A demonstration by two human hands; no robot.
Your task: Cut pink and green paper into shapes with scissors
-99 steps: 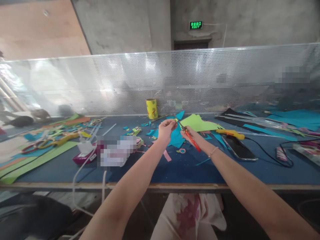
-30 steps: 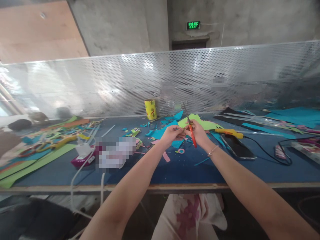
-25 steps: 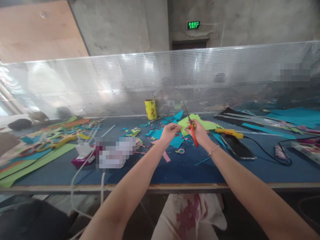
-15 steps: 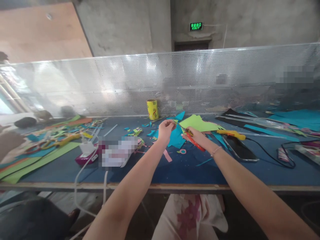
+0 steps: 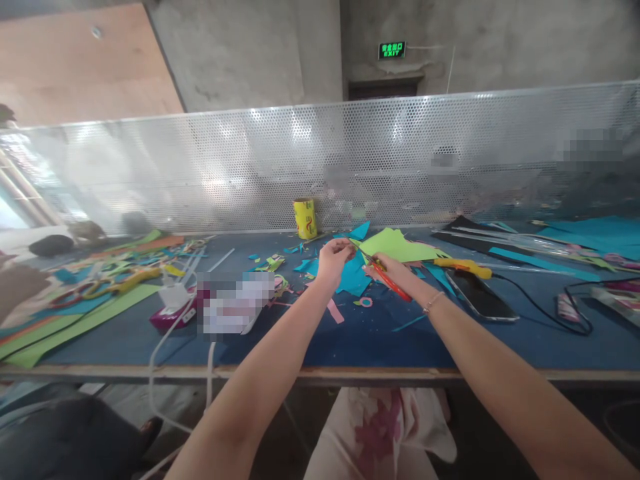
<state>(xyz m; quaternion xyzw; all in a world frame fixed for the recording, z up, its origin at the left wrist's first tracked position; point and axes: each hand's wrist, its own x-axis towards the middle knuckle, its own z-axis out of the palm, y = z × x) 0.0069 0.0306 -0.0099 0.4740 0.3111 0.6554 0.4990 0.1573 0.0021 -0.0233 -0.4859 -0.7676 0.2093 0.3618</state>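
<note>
My left hand (image 5: 332, 259) is pinched shut on a small scrap of paper that I cannot make out clearly. It hovers above the blue table (image 5: 360, 340) near a teal paper piece (image 5: 353, 275). My right hand (image 5: 388, 271) grips red-handled scissors (image 5: 384, 276), their blades pointing up-left toward the left fingers. Both hands meet over the table's middle, a little above the paper offcuts.
A yellow can (image 5: 305, 218) stands by the perforated metal screen (image 5: 320, 160). A lime paper sheet (image 5: 400, 245), a yellow-handled tool (image 5: 463, 267) and a phone (image 5: 480, 296) lie to the right. Green strips (image 5: 75, 323), a magenta device (image 5: 167, 313) and white cables lie left.
The scissors swung down from nearly upright to slanting up-left at the left fingers. My left hand rose slightly, still pinched. The view shifted a little.
</note>
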